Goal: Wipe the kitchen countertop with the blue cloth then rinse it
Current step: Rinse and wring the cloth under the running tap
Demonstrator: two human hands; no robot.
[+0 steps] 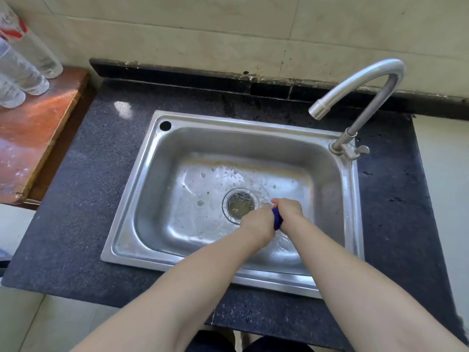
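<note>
Both my hands clamp the bunched blue cloth (pixel 277 219) over the stainless-steel sink (pixel 142 199).

My left hand (pixel 256 222) and right hand (pixel 289 212) curl tight around it, knuckles together; the round drain (pixel 238 204) sits just left of them, the curved metal faucet (pixel 360 97) beyond.

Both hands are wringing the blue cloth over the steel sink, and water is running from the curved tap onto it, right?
Not quite: the head view shows no water coming from the curved metal tap. The rest holds: the left hand and right hand both grip the bunched blue cloth over the wet stainless steel sink, beside the drain.
</note>
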